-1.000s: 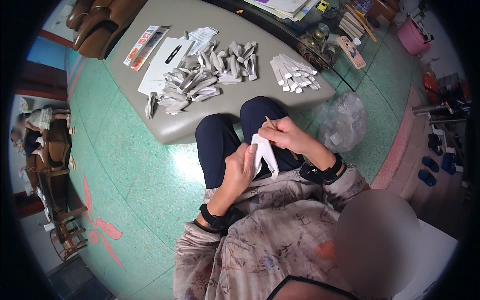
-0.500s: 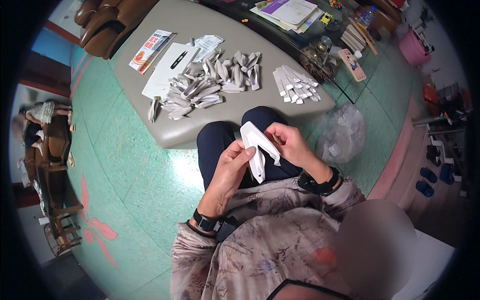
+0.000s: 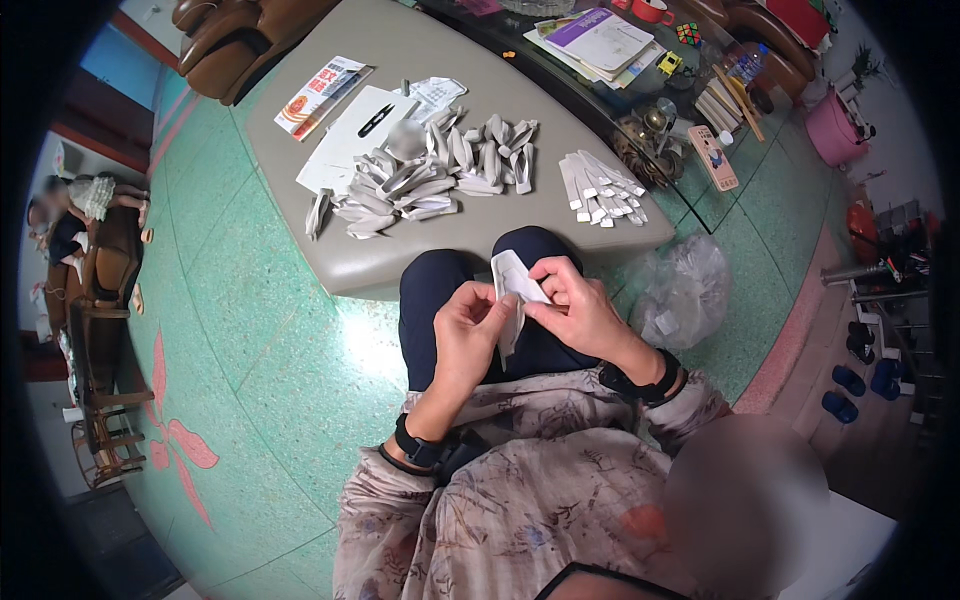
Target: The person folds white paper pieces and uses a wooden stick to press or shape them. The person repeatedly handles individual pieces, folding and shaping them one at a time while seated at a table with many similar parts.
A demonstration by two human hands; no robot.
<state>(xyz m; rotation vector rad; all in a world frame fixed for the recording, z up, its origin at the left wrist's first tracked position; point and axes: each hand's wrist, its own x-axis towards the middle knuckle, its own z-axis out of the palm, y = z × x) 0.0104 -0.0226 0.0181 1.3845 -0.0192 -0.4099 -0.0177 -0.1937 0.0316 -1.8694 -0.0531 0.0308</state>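
Observation:
Above my lap, both hands grip a folded piece of white paper (image 3: 511,272). My left hand (image 3: 467,335) pinches its left edge, thumb on top, while a narrow tail hangs below the thumb. My right hand (image 3: 578,318) is closed on the right side, fingers bent over a flap. Parts of the folds are hidden by the fingers. Ahead of my knees, a heap of opened-out, boat-like folded paper pieces (image 3: 405,190) lies on a grey padded bench (image 3: 345,258). Flat white folded strips (image 3: 603,188) lie in a fanned bunch right of the heap.
Behind the heap are a white sheet (image 3: 340,150) with black tweezers (image 3: 375,121) on it and a printed booklet (image 3: 322,98). A clear plastic bag (image 3: 685,292) sits on the floor at right. The dark glass table (image 3: 560,75) holds books and small items. Two people are far left.
The paper's two spread arms have come together. My right hand has moved inward and lower on it, closer to my left thumb. The view has shifted slightly.

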